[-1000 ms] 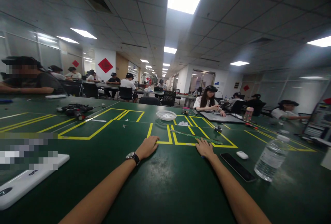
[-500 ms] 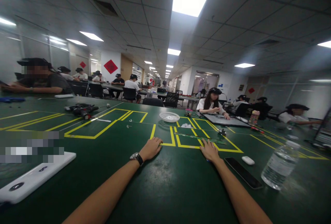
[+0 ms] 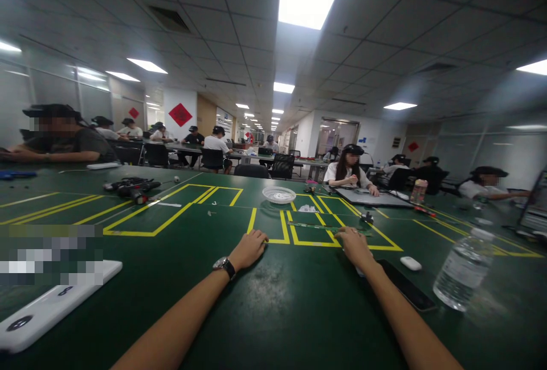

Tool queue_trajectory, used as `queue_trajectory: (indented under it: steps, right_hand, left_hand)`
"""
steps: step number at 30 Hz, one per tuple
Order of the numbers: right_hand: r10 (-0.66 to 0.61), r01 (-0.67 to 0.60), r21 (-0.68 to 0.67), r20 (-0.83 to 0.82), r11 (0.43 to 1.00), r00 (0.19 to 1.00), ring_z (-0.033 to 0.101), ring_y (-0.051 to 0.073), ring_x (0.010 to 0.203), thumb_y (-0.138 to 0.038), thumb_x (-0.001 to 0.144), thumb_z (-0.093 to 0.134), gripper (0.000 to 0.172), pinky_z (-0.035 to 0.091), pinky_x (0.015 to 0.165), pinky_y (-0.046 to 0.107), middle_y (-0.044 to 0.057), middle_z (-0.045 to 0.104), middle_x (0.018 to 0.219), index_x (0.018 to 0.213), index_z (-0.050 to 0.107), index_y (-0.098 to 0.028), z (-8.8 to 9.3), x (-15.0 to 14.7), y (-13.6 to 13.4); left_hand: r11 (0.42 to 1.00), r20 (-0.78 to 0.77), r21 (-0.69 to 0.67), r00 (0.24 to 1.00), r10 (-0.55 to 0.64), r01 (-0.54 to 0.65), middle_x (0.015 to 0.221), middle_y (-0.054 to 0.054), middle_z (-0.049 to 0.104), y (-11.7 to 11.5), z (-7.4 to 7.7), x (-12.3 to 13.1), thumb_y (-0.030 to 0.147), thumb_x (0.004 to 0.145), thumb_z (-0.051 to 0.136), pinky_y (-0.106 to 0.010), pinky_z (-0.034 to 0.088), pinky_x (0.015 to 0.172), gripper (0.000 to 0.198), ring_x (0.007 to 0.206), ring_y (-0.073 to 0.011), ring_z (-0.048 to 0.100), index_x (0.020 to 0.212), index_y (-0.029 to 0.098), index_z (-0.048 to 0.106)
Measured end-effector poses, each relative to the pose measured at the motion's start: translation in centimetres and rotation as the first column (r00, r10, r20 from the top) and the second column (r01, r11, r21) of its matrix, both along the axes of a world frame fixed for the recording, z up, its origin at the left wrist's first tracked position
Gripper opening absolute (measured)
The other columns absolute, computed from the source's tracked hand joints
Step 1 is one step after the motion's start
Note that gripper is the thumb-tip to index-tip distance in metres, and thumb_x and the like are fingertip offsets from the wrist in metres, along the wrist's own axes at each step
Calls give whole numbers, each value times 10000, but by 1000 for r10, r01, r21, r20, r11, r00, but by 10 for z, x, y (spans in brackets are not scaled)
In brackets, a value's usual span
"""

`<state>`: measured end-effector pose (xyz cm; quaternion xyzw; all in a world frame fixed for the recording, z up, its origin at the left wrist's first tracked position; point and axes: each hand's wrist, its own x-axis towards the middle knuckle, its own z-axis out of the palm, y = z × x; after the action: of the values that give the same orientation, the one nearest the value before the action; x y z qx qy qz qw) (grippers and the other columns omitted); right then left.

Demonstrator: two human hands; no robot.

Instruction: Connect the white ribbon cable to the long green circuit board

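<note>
My left hand [image 3: 251, 247] lies on the green table [image 3: 265, 307], palm down. Its fingers are loosely stretched beside the yellow tape, with nothing seen in them. To the right, my right hand [image 3: 354, 246] is curled at the near edge of a long, thin green circuit board [image 3: 311, 225]. A small pale piece shows beneath its palm and wrist; what it is I cannot make out. The board's right part is partly behind the fingers. Just beyond the board lies a small crumpled white piece [image 3: 307, 208]. A white plastic basket [image 3: 279, 194] stands farther back.
Right of my forearm lie a black phone [image 3: 405, 285], a white earbud case [image 3: 411, 263] and a water bottle [image 3: 464, 270]. A white power bank-like block [image 3: 64, 304] is at the left; a black-and-red power tool [image 3: 135, 190] lies beyond. A person [image 3: 350, 173] sits across at a laptop.
My right hand has shifted slightly right and curled its fingers, and a pale piece now shows under it. My left hand stays nearly in place. The view has tipped slightly.
</note>
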<state>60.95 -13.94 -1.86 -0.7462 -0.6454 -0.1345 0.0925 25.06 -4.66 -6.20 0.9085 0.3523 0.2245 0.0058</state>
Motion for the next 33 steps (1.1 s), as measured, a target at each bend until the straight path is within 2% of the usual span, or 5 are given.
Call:
queue_trajectory:
  steps: [3,8,12,26,33]
  right_hand:
    - [252,-251,27,-95,968,963,491,223,1084,-130,879,370,352,346,943,336,107,576,1156,1039,679,-181,5,-38,-3]
    - [627,-640,-28,-166,768,761,495,211,1101,-243,908,419,332,378,956,344,90,552,1209,1197,580,-215,-17,-114,-13]
    - [644,-659,-39,-178,751,744,473,221,1143,-253,920,397,340,371,980,358,98,538,1233,1210,568,-209,-25,-132,-15]
    - [649,-693,-76,-292,717,703,445,207,1206,-297,905,422,379,321,1051,353,82,507,1302,1254,544,-213,-18,-121,-16]
    - [510,-510,13,-75,860,857,264,272,1338,-285,874,465,325,255,1073,431,86,299,1466,1167,593,-222,-22,-116,-11]
  left_hand:
    - [1000,-43,8,999,10,-10,1069,-78,567,-1,1,1,237,918,369,-332,383,839,247,1017,-214,497,1040,205,582]
    - [999,-59,40,998,32,-30,1063,-65,563,-2,0,2,229,919,368,-326,390,838,235,1017,-207,491,1027,219,577]
    - [999,-55,36,998,35,-33,1059,-61,568,-3,1,1,215,916,375,-325,388,841,223,1009,-202,493,1006,214,579]
    - [999,-58,35,998,32,-30,1066,-60,571,-3,0,0,206,900,400,-323,389,838,204,1008,-202,492,997,210,579]
    - [999,-71,32,997,31,-29,1075,-61,571,-6,2,0,210,903,400,-324,396,841,209,1021,-205,492,1014,216,577]
